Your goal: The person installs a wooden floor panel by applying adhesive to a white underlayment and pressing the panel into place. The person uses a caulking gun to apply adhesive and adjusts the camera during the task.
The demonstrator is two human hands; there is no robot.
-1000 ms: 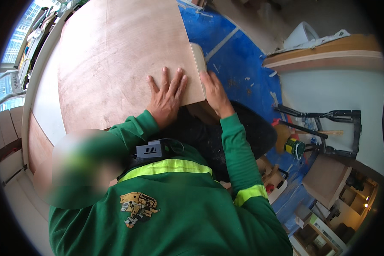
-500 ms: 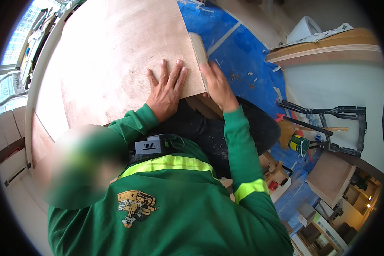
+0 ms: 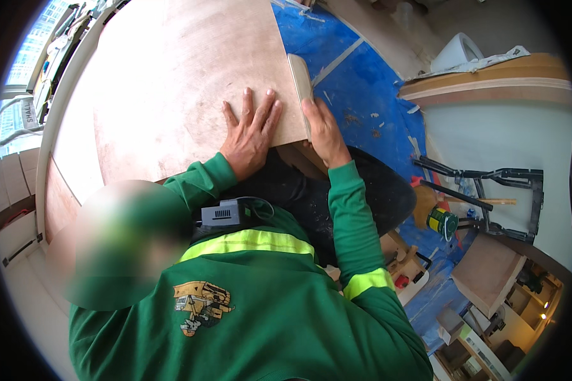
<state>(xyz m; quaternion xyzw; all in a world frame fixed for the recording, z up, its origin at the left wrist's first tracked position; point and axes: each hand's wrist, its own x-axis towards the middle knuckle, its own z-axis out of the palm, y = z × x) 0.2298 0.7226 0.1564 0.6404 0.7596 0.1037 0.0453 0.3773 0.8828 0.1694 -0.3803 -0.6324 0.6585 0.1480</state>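
Plywood sheet [image 3: 184, 82] under left hand [image 3: 248, 136] fingers, right hand [image 3: 324, 130] gripping edge.

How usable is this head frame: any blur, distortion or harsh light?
Head view: strong fisheye bending with a black rim; one soft blurred patch lower left; left hand and right hand on the plywood sheet are sharp, evenly daylit; window at the upper left is bright.

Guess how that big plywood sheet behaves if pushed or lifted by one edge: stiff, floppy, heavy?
The plywood sheet looks thin at its edge and very wide, so it would probably flex somewhat when lifted. Its span suggests it is awkward and fairly heavy for one person. The left hand lies flat on a smooth face, and the right hand is at its edge, so it could slide when pushed.
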